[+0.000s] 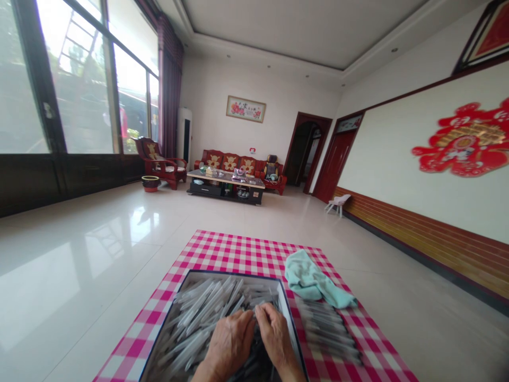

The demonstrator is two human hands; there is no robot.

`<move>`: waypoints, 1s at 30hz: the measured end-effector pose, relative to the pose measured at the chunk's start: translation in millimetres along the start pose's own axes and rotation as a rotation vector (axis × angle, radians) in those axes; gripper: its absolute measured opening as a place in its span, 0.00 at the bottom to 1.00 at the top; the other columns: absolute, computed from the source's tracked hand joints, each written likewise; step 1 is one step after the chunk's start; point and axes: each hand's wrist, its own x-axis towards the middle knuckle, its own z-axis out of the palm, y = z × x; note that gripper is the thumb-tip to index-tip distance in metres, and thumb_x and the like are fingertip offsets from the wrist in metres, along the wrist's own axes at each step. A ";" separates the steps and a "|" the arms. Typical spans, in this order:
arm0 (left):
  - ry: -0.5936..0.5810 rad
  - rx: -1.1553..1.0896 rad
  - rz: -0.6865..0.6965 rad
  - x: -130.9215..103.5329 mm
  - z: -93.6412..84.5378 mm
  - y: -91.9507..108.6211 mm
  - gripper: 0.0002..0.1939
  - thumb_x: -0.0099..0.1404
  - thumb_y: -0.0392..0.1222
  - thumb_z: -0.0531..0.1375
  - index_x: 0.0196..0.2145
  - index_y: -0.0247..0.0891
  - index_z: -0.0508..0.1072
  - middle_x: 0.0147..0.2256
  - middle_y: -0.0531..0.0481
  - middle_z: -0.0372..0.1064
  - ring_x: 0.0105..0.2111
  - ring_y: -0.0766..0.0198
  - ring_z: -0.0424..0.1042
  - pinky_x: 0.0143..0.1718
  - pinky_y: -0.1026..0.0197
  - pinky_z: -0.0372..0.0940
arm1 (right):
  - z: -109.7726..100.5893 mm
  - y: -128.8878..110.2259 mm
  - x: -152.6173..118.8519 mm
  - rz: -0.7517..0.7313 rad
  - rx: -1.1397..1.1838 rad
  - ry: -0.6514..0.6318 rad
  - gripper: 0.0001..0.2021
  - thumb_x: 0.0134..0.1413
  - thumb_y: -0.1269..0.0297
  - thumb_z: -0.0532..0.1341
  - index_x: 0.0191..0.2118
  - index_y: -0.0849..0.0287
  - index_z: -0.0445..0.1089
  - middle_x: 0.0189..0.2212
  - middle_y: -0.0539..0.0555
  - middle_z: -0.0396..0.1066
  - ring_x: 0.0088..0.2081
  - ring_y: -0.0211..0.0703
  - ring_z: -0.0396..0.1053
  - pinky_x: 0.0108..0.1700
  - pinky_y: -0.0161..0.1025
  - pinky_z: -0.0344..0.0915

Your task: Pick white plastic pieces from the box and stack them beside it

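My left hand [231,339] and my right hand [274,335] meet over a shallow white box [293,331] with a dark blue rim. Both have curled fingers, pinched together at the fingertips; what they hold is hidden or too small to make out. Under and around them the box is filled with loose translucent pen barrels [199,310], with darker, blackish pieces near the hands. Outside the box, to the right, a row of pens [330,330] with dark ends lies side by side, blurred. A crumpled mint-green cloth [312,281] rests just beyond that row.
A pink-and-white checked tablecloth [238,249] covers the table. Farther off across the tiled floor stand a low coffee table [225,180], a red wooden sofa [238,163], an armchair [161,162], a plant pot [150,184] and a small white stool [338,203].
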 end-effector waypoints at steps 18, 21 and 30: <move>0.024 -0.005 0.032 0.5 -2.0 2.5 0.13 0.71 0.38 0.47 0.34 0.41 0.69 0.28 0.49 0.72 0.28 0.63 0.75 0.28 0.66 0.63 | 3.1 1.9 -2.3 -0.034 -0.041 0.062 0.21 0.61 0.52 0.53 0.20 0.56 0.61 0.18 0.49 0.65 0.23 0.40 0.63 0.27 0.34 0.57; 0.011 0.003 0.028 0.8 -2.1 2.6 0.13 0.71 0.38 0.47 0.35 0.41 0.70 0.29 0.49 0.73 0.29 0.62 0.75 0.28 0.66 0.63 | 2.9 1.4 -1.9 -0.058 -0.015 0.064 0.20 0.63 0.52 0.51 0.21 0.55 0.61 0.20 0.49 0.66 0.24 0.41 0.64 0.28 0.35 0.58; 0.040 0.013 0.045 0.7 -4.2 4.8 0.12 0.71 0.37 0.48 0.37 0.41 0.71 0.29 0.49 0.72 0.28 0.62 0.74 0.28 0.65 0.65 | 0.3 -1.8 -1.4 -0.038 -0.039 0.058 0.21 0.60 0.50 0.51 0.20 0.55 0.62 0.18 0.50 0.66 0.23 0.41 0.63 0.28 0.35 0.57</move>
